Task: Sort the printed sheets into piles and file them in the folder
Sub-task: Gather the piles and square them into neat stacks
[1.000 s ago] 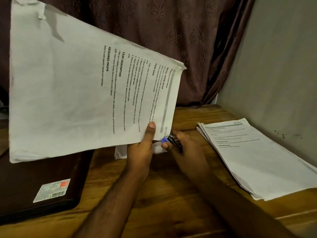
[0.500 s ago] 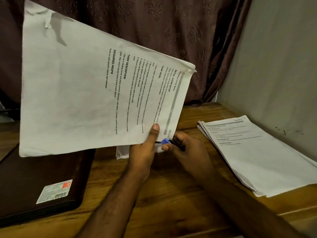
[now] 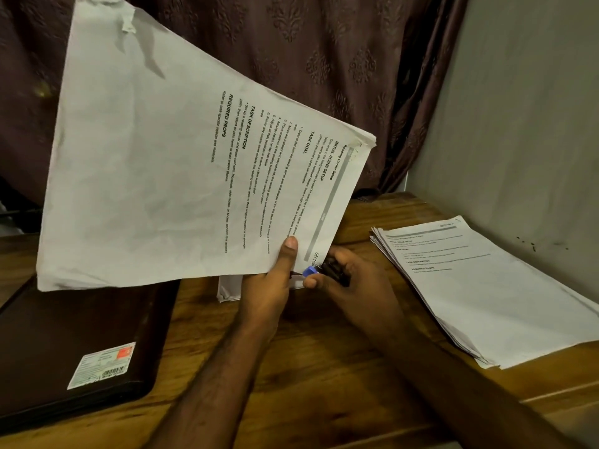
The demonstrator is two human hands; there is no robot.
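Since the earlier frame the held bundle of printed sheets [image 3: 181, 176] has swung a little to the right and its far corner now reaches the upper left of the frame; both hands stay at its lower right corner. Your left hand [image 3: 265, 286] pinches that corner, the thumb lying flat on the printed face, the other fingers hidden behind the paper. Your right hand [image 3: 350, 283] is curled round a small black tool with a blue tip [image 3: 324, 270], probably a staple remover or stapler, I cannot tell which, touching the same corner.

The bundle looks light and limp: held by one corner, it will sag and its loose edges can fan out or crease. I think a grip nearer the middle of the long edge would carry it better. The paper is thin, so pulling at the fastened corner may tear it.

The pile of sorted sheets [image 3: 486, 286] lies on the counter [image 3: 324, 367] at the right of the frame, and the dark folder [image 3: 64, 345] at the lower left.
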